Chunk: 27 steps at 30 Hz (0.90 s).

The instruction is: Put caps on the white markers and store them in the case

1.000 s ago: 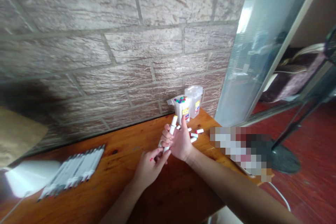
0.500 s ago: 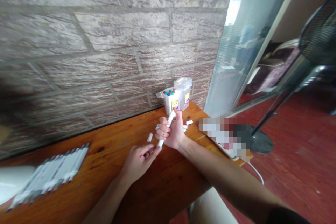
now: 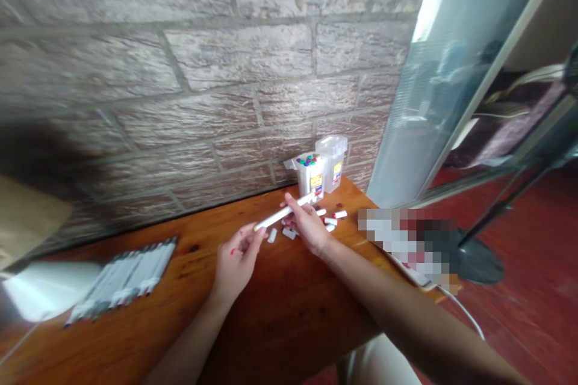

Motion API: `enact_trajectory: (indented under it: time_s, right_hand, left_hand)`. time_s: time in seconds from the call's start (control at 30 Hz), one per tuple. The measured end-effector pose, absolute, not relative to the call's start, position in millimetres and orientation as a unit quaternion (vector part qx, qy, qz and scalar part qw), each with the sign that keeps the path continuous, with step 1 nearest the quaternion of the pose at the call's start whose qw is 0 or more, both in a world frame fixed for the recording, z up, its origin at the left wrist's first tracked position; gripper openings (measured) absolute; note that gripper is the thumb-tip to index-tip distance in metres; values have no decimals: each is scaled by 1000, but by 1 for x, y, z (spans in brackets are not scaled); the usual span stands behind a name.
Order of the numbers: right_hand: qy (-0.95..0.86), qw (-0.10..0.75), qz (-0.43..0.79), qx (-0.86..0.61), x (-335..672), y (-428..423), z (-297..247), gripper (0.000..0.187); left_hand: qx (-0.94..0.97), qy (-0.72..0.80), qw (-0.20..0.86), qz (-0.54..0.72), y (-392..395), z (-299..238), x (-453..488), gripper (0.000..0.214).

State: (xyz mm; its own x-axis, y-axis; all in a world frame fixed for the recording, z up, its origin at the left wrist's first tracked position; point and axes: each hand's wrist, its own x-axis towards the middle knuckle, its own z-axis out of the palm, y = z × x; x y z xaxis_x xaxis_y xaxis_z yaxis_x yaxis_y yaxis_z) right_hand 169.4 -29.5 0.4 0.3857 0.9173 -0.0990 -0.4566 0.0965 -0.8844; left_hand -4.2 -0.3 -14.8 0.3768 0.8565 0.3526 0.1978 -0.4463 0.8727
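A white marker [image 3: 276,218] slants between my two hands above the wooden table, with a bit of yellow at its left end. My left hand [image 3: 237,255] pinches that end between thumb and fingertips; red marks show on its skin. Nearer the other end, my right hand [image 3: 307,227] grips the marker with the thumb on top, its other fingers partly hidden. Just below the marker lies a loose white cap [image 3: 272,235], with another cap [image 3: 289,233] close to my right hand. More caps, among them a red-and-white one [image 3: 340,215], lie beyond that hand.
Behind my hands stands a clear box of markers [image 3: 310,177], beside a second clear box [image 3: 333,162], near the stone wall [image 3: 217,102]. A row of markers [image 3: 126,274] lies at left. A fan base [image 3: 481,258] is on the floor at right.
The marker has turned from steep to flatter. My right hand has loosened from a fist around it to a thumb-and-finger hold. The view has swung a little left.
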Motion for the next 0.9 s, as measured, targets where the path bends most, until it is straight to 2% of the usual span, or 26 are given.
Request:
enact_trajectory:
  time_s: [0.13, 0.37, 0.7, 0.9]
  right_hand:
    - [-230, 700, 528, -423, 170, -34, 4, 55]
    - [-186, 706, 560, -391, 170, -36, 7, 49]
    - [-208, 718, 563, -351, 171, -38, 10, 44]
    - [-300, 690, 571, -327, 165, -44, 12, 41]
  left_hand:
    - [656, 368, 437, 494, 2, -9, -3, 40]
    - [638, 327, 482, 504, 1, -7, -3, 42]
    - [650, 340, 471, 489, -3, -4, -4, 42]
    - [655, 354, 470, 475, -3, -6, -4, 42]
